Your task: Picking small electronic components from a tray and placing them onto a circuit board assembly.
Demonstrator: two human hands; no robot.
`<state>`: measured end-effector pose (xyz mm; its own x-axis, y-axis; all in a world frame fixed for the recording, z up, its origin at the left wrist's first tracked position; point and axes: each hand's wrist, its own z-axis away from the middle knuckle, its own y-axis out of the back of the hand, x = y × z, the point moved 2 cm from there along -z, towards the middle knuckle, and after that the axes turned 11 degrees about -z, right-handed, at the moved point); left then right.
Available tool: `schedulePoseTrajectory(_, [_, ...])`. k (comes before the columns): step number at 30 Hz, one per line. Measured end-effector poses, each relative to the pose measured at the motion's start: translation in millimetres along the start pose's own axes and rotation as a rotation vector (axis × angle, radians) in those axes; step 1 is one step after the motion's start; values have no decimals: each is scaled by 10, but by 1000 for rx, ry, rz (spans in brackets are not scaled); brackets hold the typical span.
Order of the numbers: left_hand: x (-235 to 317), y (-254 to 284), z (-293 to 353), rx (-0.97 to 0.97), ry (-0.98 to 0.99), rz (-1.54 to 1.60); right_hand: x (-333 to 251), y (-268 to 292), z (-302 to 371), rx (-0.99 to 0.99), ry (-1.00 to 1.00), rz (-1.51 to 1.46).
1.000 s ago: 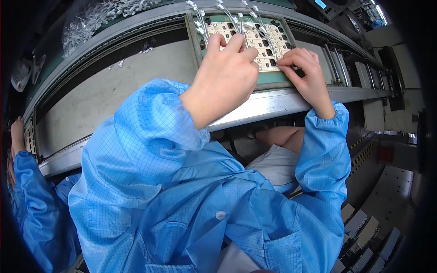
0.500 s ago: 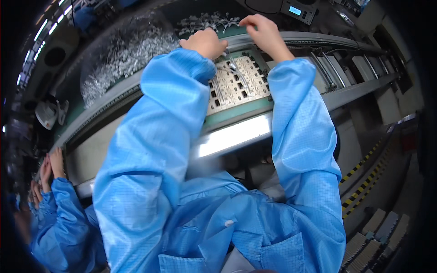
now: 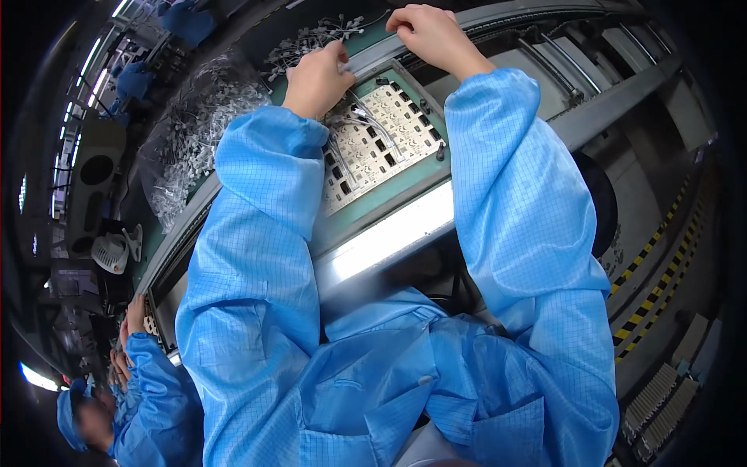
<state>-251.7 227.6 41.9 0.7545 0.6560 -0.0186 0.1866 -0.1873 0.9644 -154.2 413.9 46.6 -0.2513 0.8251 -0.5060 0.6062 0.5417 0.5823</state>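
Note:
My left hand (image 3: 317, 82) hangs over the far left corner of a pale panel (image 3: 369, 167) of joined circuit boards, its fingers pinched together. A small whitish bit shows at those fingertips, but what it is I cannot make out. Several thin white-grey cables (image 3: 381, 128) lie across the panel, which rests in a green fixture (image 3: 408, 173). Farther off and to the right, my right hand (image 3: 436, 37) is curled at the far rail. A thin cable runs from the heap of cables (image 3: 315, 37) to its pinched fingertips.
A clear plastic bag (image 3: 194, 132) full of cables lies on the green bench left of my hands. Beyond it stand a small white fan (image 3: 113, 253) and a dark speaker-like box (image 3: 97, 175). The conveyor rail (image 3: 591, 109) extends right. A co-worker in blue (image 3: 156, 397) is at lower left.
The view has turned and shifted, showing more of the co-worker at left. Both hands stay near the panel and the cable heap, with their fingers still pinched.

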Motion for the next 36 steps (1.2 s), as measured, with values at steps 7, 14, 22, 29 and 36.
schedulePoseTrajectory(7, [250,168,36,133,-583,47,321,-72,18,54,7,42])
schedulePoseTrajectory(14, [454,38,-22,147,-599,-64,378,-83,50,54,-31,44])
schedulePoseTrajectory(22, [400,-28,-64,89,-566,223,351,-61,29,59,-24,75])
schedulePoseTrajectory(29, [367,-45,37,200,-567,205,67,52,52,62,-25,-34])
schedulePoseTrajectory(36, [348,78,9,302,-496,323,111,34,71,114,8,-44])
